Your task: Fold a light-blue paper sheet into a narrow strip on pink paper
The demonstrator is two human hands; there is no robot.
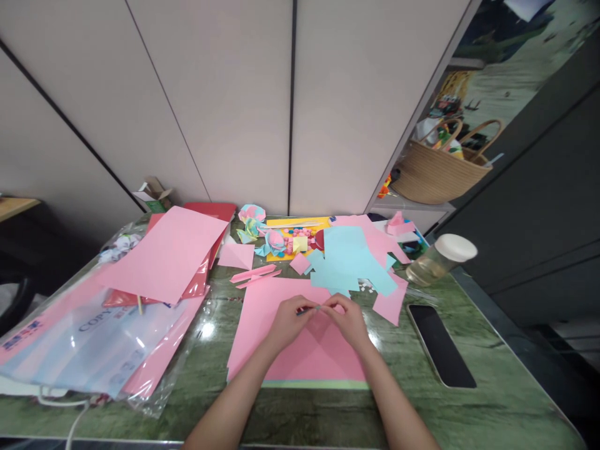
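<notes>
My left hand (291, 317) and my right hand (347, 317) meet fingertip to fingertip above a stack of pink paper sheets (262, 356). Both are closed in a pinch on one tiny blue-grey piece (317, 307), which looks like a narrow paper strip; the fingers hide much of it. Just beyond the hands lie cut sheets of light blue paper (347, 253). Folded pink paper strips (255, 274) and a small pink paper square (299, 263) are on the table to the left of these.
A plastic paper packet (100, 337) and a pink sheet (166, 253) lie at left. Crumpled paper flowers (253, 215) and a yellow sheet (276, 223) are at the back. A phone (441, 345) and a white-lidded jar (438, 259) occupy the right side of the green table (506, 387).
</notes>
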